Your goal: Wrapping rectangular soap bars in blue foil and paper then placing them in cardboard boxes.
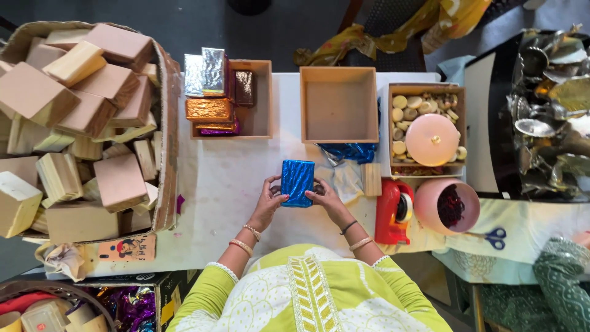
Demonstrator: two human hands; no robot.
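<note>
A: What do the hands have?

B: Both grip a block wrapped in blue foil, held upright over the white surface. The left hand clasps its left edge, the right hand its right edge, fingers curled around it.

A: What crowds it?

B: Just behind stands an empty wooden box, with loose blue foil at its front edge. Left of that, a second wooden box holds foil-wrapped blocks in silver, orange and purple. To the right sit a red tape dispenser, a pink bowl and a tray of round pieces under a pink lid. A small bare wooden block lies close to the right hand.

A: Any open room?

B: Left of the blue block the surface lies bare up to a big cardboard carton heaped with plain wooden blocks. The near edge runs just under the wrists.
</note>
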